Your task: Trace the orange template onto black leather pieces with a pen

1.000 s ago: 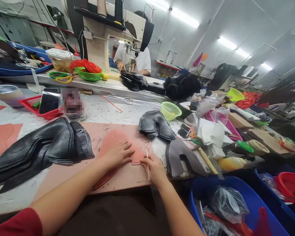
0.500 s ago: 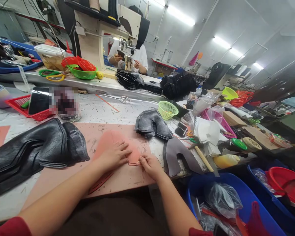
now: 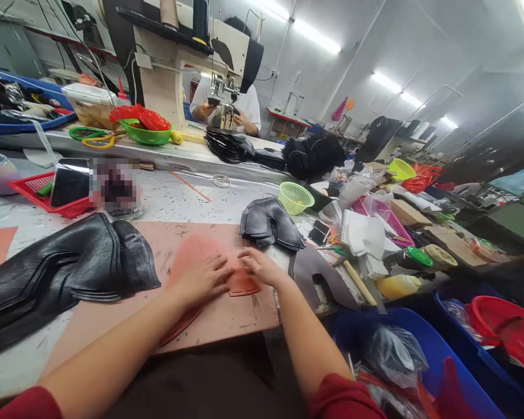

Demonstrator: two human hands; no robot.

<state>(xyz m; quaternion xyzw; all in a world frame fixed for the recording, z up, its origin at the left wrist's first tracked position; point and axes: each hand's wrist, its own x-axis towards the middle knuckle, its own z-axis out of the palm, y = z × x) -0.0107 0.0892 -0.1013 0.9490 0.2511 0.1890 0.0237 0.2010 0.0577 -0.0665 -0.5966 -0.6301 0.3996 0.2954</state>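
Note:
My left hand (image 3: 203, 279) lies flat, fingers spread, on a salmon-pink cut piece (image 3: 192, 251) resting on a pink board (image 3: 227, 317). My right hand (image 3: 259, 266) reaches over the piece's upper right edge with its fingers laid flat and pointing left. I see nothing held in it. A darker red shaped part (image 3: 244, 285) pokes out below the two hands. A fanned stack of black leather pieces (image 3: 70, 267) lies left of my left hand. A smaller black stack (image 3: 268, 224) sits just beyond my right hand.
A grey cut piece (image 3: 314, 273) lies right of the board beside a wooden-handled tool (image 3: 360, 282). Nearby are a green basket (image 3: 294, 198), a red basket (image 3: 48, 195) and blue bins (image 3: 397, 361) at lower right. Behind a sewing machine (image 3: 179, 58) sits another person (image 3: 244, 105).
My right hand moved up and left from the piece's lower right edge to its upper right edge. The thin white stick it held a second ago is no longer visible. My left hand stayed put.

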